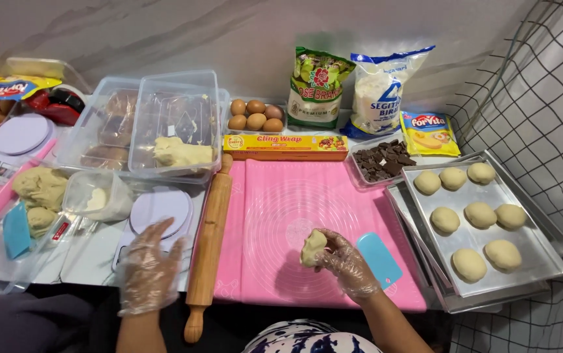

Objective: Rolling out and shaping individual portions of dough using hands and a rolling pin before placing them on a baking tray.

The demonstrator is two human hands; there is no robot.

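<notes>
Fingers (335,252) of the gloved right hand (347,265) curl around a dough piece (312,247), holding it just above the pink mat (281,196), while the gloved left hand (149,268) hangs open and empty over a scale (160,209). A blue scraper (380,258) lies just beside the right hand and a rolling pin (208,245) between the two hands. To the right a tray (536,261) carries eight dough balls (469,265); chocolate pieces (380,160), eggs (255,115) and a lidded box with dough (175,151) line the tabletop (92,258) behind.

dough piece (312,248) half hidden by right hand (345,263), baking trays (559,238) cut off
</notes>
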